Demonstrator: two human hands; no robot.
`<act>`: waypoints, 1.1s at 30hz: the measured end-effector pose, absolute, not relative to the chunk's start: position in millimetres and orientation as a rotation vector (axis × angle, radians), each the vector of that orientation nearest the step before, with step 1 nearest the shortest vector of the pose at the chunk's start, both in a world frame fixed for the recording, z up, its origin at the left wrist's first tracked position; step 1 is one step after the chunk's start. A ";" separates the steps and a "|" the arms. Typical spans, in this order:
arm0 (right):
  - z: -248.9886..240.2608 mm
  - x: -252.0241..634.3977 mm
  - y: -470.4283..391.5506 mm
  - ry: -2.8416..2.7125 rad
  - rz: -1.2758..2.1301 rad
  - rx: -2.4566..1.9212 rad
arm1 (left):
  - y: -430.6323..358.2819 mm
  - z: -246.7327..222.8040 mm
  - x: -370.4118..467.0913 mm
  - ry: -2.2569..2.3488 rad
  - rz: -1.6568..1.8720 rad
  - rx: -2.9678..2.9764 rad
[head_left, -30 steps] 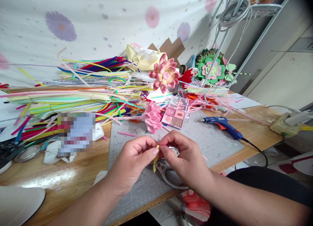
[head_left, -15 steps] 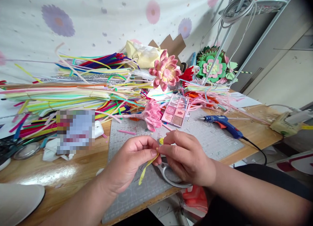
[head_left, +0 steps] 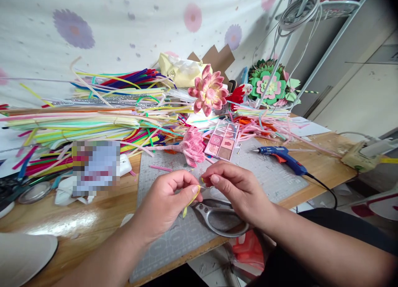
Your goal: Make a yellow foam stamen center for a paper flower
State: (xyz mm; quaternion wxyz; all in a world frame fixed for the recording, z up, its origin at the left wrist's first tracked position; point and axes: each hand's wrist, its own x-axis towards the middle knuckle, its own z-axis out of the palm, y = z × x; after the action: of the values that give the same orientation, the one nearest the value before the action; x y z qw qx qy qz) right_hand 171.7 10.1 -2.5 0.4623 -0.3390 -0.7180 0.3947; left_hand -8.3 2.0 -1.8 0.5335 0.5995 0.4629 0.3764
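Yellow strip between two hands, over the cutting mat

So the left hand (head_left: 172, 204) is pinching a yellow strip (head_left: 185, 210), tail dangling over the near half of the grey cutting mat (head_left: 168, 249). Right hand (head_left: 241, 187) is just beside it, fingertips pinched on a tiny yellow bit (head_left: 202, 180); can't tell if it's the same piece. Scissors (head_left: 212, 226) lie right below, pink flower (head_left: 193, 147) on the far side, blue glue gun (head_left: 287, 159) off right.

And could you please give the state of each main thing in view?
Left hand: pinching the yellow strip.
Right hand: closed on a small yellow piece.
Yellow strip: end hanging free.
Scissors: lying down, opening unclear.
Palette: face up, pans showing.
Glue gun: lying on its side, heat unclear.
Pink stemmed flower: lying sideways.
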 end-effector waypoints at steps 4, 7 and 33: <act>-4.5 163.3 8.9 -1.740 1.143 -0.949 | 2.0 -4.4 -8.4 1.173 0.896 1.547; -6.4 160.8 10.2 -1.831 0.918 -1.013 | 2.0 -5.1 -8.9 1.214 0.904 1.586; -7.0 161.9 12.9 -1.931 0.711 -0.984 | -0.5 -6.1 -5.9 1.068 0.888 1.557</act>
State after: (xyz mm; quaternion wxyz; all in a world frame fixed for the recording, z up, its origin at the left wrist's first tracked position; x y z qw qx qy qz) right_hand 161.9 12.9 -7.0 0.4172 -0.3919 -0.7696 0.2831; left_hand -5.9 -0.5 -6.1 0.5036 0.6447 0.4424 0.3676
